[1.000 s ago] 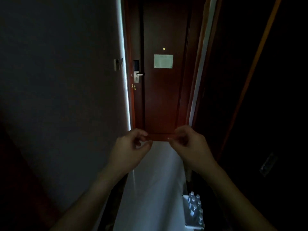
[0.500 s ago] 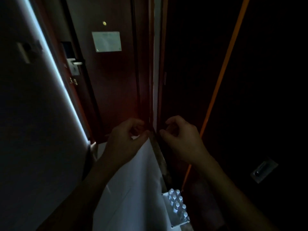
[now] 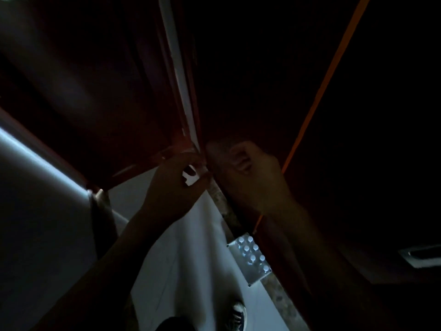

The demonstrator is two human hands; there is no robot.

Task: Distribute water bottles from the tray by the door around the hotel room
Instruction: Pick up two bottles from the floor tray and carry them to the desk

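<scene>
In a very dark entryway, both hands were raised mid-frame before the dark red door point(image 3: 100, 96). The left hand point(image 3: 176, 187) was curled with fingertips pinched together; whether they gripped anything could not be told. The right hand point(image 3: 248, 173) was loosely fisted — empty, as far as showed. Below them, lower centre-right, the tray point(image 3: 250, 273) sat on the pale floor point(image 3: 191, 271), holding white-capped water bottles point(image 3: 253, 253) — a shoe point(image 3: 237, 314) just beneath.

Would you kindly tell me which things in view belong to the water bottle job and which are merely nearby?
For the job:
tray on the floor
water bottles standing in it

Merely nearby:
door
shoe
metal handle
orange strip
</scene>
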